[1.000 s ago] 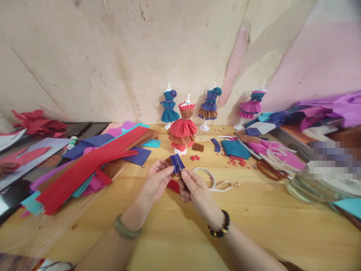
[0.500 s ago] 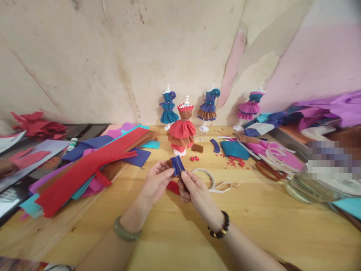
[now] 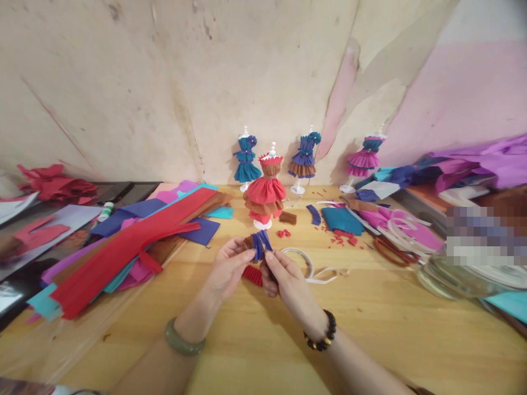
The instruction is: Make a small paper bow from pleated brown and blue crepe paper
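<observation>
My left hand pinches a pleated strip of blue crepe paper together with a brown crepe piece at its left side. My right hand is closed around a slim dark pointed tool, its tip against the blue paper; the fingers hide most of it, so its exact kind is unclear. Under the hands, a pleated red crepe strip lies on the table. Just beyond stands a mini dress form in a red and brown paper dress.
Behind stand dress forms in teal, blue-brown and pink dresses. Crepe sheets are piled left. A tape roll, a teal piece, red scraps, scissors and a glass container lie right. Another person's hand is far left.
The blue strip has turned slightly and its top edge spreads a little wider between my fingers. Both hands stay in nearly the same place.
</observation>
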`<state>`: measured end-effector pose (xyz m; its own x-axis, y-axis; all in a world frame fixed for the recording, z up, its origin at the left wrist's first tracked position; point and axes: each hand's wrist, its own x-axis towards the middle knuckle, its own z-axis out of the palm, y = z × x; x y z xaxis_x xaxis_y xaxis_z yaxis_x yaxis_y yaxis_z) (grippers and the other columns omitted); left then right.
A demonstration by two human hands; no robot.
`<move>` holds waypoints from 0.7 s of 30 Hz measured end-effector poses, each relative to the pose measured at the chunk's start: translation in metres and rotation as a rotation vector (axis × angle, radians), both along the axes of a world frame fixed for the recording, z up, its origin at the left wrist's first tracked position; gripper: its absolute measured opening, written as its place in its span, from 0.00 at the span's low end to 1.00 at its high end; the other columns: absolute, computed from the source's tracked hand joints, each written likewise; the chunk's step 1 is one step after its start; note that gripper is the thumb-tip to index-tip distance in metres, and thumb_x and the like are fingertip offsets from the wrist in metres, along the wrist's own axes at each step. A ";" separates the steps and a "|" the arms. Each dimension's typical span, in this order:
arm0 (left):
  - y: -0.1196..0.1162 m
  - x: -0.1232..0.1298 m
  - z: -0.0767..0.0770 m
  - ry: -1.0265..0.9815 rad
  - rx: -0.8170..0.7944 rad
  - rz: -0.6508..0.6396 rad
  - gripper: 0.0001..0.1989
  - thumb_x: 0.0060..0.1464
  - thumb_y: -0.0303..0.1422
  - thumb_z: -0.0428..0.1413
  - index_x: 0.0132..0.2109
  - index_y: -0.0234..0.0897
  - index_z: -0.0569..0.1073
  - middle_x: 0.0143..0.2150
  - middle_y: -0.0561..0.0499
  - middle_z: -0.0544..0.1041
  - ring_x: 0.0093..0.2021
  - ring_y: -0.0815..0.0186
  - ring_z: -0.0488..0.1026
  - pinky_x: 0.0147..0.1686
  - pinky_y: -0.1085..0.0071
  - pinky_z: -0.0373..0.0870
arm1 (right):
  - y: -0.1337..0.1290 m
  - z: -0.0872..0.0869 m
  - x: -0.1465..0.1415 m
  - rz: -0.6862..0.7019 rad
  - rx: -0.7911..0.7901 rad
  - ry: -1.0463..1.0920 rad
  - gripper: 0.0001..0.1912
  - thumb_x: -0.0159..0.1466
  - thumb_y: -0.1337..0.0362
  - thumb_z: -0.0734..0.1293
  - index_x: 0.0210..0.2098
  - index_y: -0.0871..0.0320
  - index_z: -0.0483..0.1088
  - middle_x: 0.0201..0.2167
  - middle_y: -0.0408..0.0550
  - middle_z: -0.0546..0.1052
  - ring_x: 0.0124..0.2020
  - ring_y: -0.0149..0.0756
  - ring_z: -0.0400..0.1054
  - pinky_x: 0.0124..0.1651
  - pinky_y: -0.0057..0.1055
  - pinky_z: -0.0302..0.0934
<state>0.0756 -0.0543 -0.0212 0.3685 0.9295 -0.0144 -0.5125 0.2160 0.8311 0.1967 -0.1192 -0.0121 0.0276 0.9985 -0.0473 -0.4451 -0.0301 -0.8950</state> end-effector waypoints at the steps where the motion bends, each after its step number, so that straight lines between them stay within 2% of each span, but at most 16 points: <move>1: 0.000 0.000 0.000 0.001 0.001 -0.003 0.13 0.37 0.27 0.69 0.32 0.34 0.75 0.27 0.53 0.76 0.29 0.70 0.72 0.39 0.70 0.69 | 0.000 0.000 0.000 0.002 -0.001 -0.004 0.25 0.53 0.42 0.70 0.25 0.56 0.58 0.15 0.32 0.59 0.13 0.20 0.48 0.16 0.22 0.42; 8: -0.001 0.000 0.005 -0.039 -0.035 0.023 0.16 0.33 0.29 0.71 0.32 0.34 0.75 0.30 0.51 0.78 0.32 0.69 0.74 0.39 0.71 0.70 | -0.001 -0.002 -0.001 0.009 0.014 -0.026 0.25 0.54 0.42 0.70 0.23 0.56 0.58 0.13 0.32 0.58 0.12 0.20 0.47 0.16 0.22 0.43; 13: -0.001 0.000 0.006 -0.053 -0.014 0.046 0.14 0.36 0.27 0.69 0.33 0.34 0.74 0.31 0.52 0.78 0.33 0.67 0.75 0.40 0.69 0.71 | -0.002 -0.004 -0.002 0.015 0.012 -0.006 0.25 0.56 0.42 0.67 0.21 0.58 0.62 0.10 0.32 0.57 0.11 0.20 0.45 0.16 0.23 0.42; 21: 0.005 -0.001 0.011 -0.112 0.008 0.162 0.12 0.37 0.25 0.68 0.31 0.35 0.74 0.32 0.52 0.79 0.33 0.69 0.75 0.38 0.71 0.69 | -0.007 0.003 0.003 0.059 -0.182 0.094 0.25 0.49 0.44 0.72 0.30 0.60 0.68 0.14 0.34 0.63 0.11 0.17 0.41 0.15 0.21 0.31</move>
